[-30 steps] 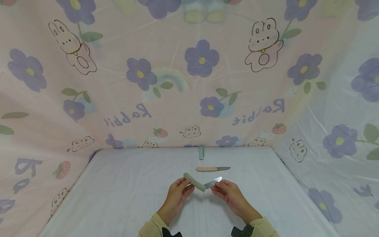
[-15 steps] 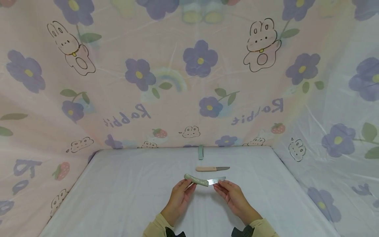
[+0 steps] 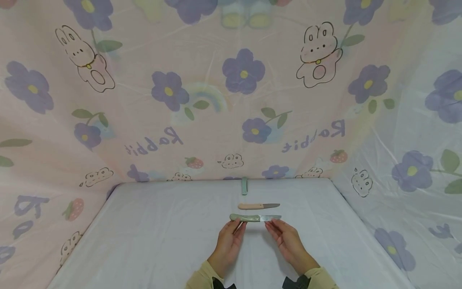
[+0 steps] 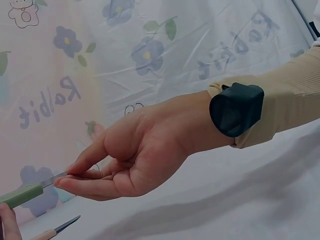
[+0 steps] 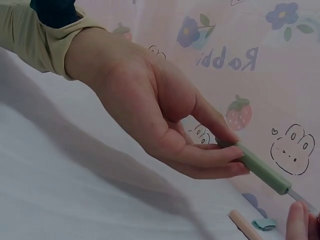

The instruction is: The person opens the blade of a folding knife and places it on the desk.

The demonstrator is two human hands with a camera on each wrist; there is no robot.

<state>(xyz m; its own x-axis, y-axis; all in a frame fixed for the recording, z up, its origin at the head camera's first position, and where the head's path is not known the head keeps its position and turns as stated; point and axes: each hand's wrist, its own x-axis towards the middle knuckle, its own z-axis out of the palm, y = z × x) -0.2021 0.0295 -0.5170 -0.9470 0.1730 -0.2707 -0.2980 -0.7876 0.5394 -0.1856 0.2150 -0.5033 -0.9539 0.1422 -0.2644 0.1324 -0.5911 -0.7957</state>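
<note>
A folding knife with a green handle [image 3: 249, 218] is held level above the table, its blade [image 3: 270, 218] unfolded in line with the handle and pointing right. My left hand [image 3: 228, 243] pinches the handle near its rounded end between thumb and fingers. My right hand [image 3: 288, 243] pinches the blade near the tip. The left wrist view shows the right hand [image 4: 145, 150] across from that camera, thumb and fingertips on the blade. In the right wrist view, the left hand [image 5: 155, 110] grips the green handle [image 5: 265, 172].
Just behind the held knife lies a knife with a beige handle [image 3: 250, 206], blade to the right. A small teal-green strip-like object [image 3: 244, 186] lies at the table's back edge. A white cloth covers the table [image 3: 162, 241]; a printed curtain [image 3: 202, 120] surrounds it.
The blade has swung from an angle to straight in line with the handle. The left hand has moved right and the knife has come level, slightly further right.
</note>
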